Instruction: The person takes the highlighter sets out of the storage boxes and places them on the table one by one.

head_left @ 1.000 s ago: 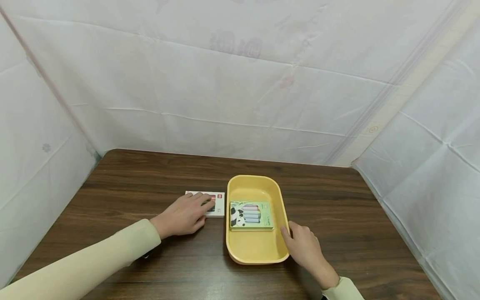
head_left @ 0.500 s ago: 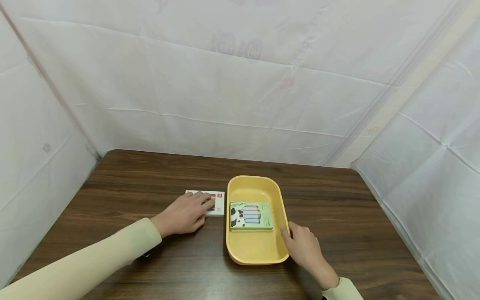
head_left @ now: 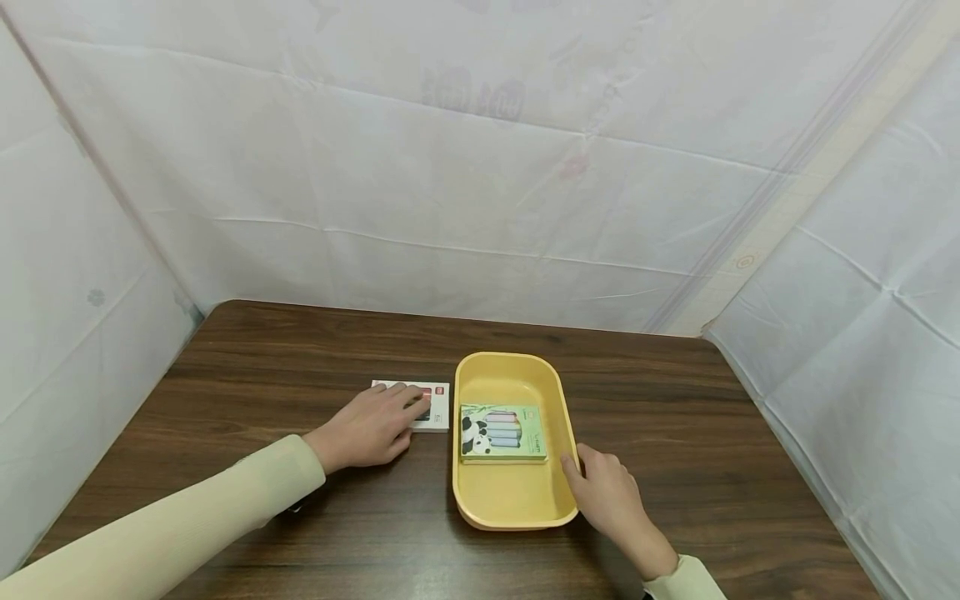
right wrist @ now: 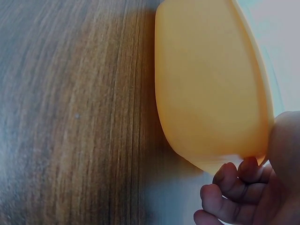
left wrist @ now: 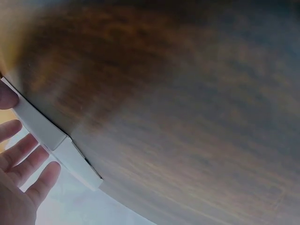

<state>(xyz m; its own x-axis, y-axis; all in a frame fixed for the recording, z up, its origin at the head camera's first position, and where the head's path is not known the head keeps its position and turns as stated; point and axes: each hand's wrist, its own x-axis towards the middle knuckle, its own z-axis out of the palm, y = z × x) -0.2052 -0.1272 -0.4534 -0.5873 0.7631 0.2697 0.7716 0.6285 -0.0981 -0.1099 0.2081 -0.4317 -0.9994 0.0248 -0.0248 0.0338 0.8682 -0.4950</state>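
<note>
My left hand lies over a flat white box with a red logo and a dark-and-red picture, just left of a yellow plastic tray. Its fingers are spread across the box's top, covering much of it. In the left wrist view, the thumb touches the edge of the box. The right hand pinches the tray's right rim, thumb inside and fingers outside. A pale green box printed with pandas and pastel sticks lies flat inside the tray.
Both boxes and the tray are on a dark wood-grain table. White sheeting hangs behind the table and along its left and right sides. The tray's right outer wall fills much of the right wrist view.
</note>
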